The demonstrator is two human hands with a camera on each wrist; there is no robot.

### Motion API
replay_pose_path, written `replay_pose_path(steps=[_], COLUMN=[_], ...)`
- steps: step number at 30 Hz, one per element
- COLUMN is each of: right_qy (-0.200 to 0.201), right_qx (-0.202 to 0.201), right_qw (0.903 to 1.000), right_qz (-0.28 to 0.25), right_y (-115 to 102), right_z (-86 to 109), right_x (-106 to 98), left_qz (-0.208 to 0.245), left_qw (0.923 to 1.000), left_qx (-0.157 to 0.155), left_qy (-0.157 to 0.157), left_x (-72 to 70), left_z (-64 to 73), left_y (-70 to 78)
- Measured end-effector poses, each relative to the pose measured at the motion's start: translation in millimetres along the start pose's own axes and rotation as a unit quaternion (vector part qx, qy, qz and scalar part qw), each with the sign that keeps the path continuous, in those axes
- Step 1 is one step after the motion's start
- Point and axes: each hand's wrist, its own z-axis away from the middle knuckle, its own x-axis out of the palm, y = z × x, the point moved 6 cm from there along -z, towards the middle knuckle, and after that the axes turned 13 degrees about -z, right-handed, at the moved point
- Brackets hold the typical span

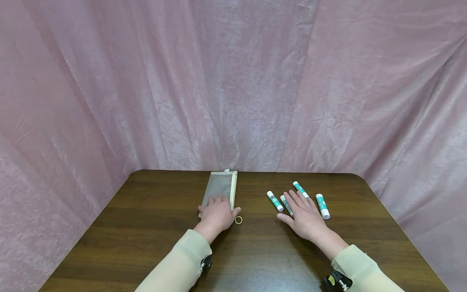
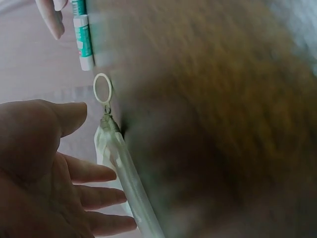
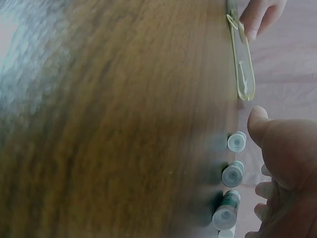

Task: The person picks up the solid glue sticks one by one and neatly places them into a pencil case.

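A flat grey mesh zipper pouch [image 1: 220,183] with cream edging lies on the table left of centre. My left hand [image 1: 217,213] is spread over its near end, fingers extended, with fingertips right at the pouch's edge [image 2: 132,181] in the left wrist view. A pale zipper-pull ring [image 1: 238,216] sticks out beside the thumb. Farther right, my right hand [image 1: 305,219] hovers palm down with straight fingers, holding nothing. Around its fingers lie several white-and-teal glue sticks: one [image 1: 275,201] left of the thumb, another [image 1: 285,204] partly hidden, a third [image 1: 300,189] beyond the fingertips, and a thicker one [image 1: 322,206] to the right.
The brown wooden table [image 1: 146,227] has rounded far corners. Pink velvet curtains [image 1: 233,89] hang behind it and along both sides. Glare marks the table surface near its front.
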Motion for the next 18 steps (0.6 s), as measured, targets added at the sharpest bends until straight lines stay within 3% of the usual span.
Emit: replay_pose_path(steps=[18], right_qy=[0.004], right_qx=[0.001], right_qw=[1.0000], right_qz=[-0.004], right_y=[-1.1], right_z=[1.5], right_x=[-1.0], left_qz=[0.015], left_qw=[0.9997], left_qx=[-0.022], left_qy=[-0.002], left_x=[2.9], left_z=[-3.7], left_y=[-0.9])
